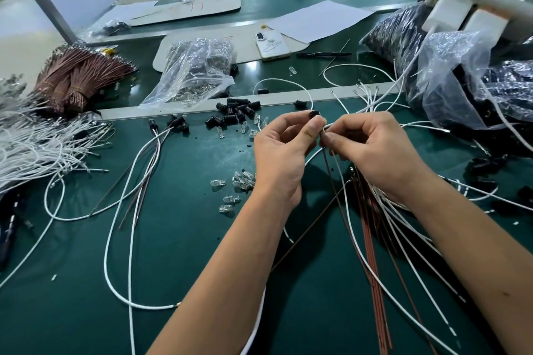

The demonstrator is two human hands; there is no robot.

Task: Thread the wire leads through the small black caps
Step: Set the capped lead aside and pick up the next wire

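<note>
Two bare forearms reach up from the bottom edge of the frame over the green table (72, 311), and both hands meet just right of centre. The left hand (284, 153) pinches a small black cap (314, 114) between thumb and fingertips, the cap peeking out above them. The right hand (375, 150) has its fingers curled, pinching thin wire leads (331, 170), one brown and one white, right beside the cap; whether a lead is already inside the cap cannot be told. These leads trail down toward the lower right, among more loose brown and white wires (383, 239).

Above the hands, at centre, lies a heap of black caps (236, 112), with small clear bulbs (239, 181) scattered left of the left wrist. Bundled brown wires (78, 78) sit at upper left, a clear plastic bag (193, 72) beside them, and a white phone (271, 45) beyond.
</note>
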